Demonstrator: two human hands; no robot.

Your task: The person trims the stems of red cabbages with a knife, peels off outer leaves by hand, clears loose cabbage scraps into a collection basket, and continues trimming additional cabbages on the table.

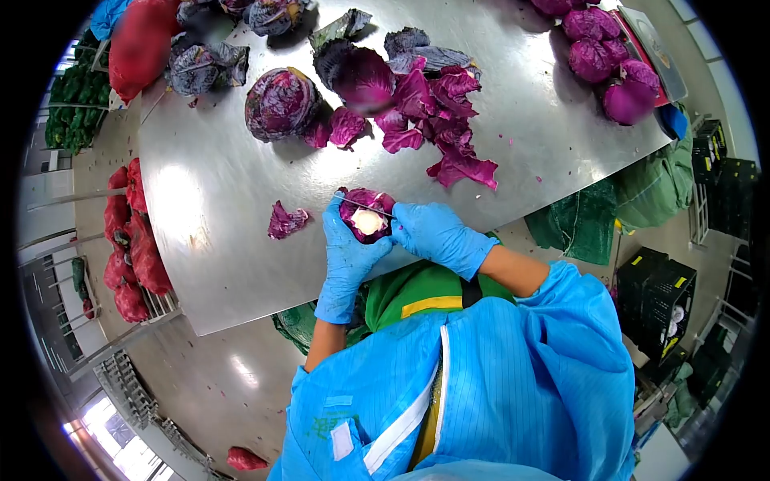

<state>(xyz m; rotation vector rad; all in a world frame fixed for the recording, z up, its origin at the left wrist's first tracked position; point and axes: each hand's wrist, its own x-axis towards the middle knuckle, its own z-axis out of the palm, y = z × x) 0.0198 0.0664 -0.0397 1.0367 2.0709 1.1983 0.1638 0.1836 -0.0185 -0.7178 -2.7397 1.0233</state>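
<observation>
Near the table's front edge, a red cabbage [368, 228] has its white cut stem end facing up. My left hand [346, 250], in a blue glove, is wrapped round its left and lower side. My gloved right hand [437, 235] is closed on a knife [365, 206], whose handle is hidden in the fingers. The thin blade lies across the top of the cabbage, its far end close to my left fingers. A torn purple leaf [287, 220] rests on the metal to the left of my left hand.
Loose leaves [437, 112] and an uncut cabbage [282, 104] lie farther back on the steel table [241, 184]. Peeled cabbages [597, 52] are grouped at the back right. Red mesh sacks [132, 240] stand left of the table; black crates [658, 301] are at right.
</observation>
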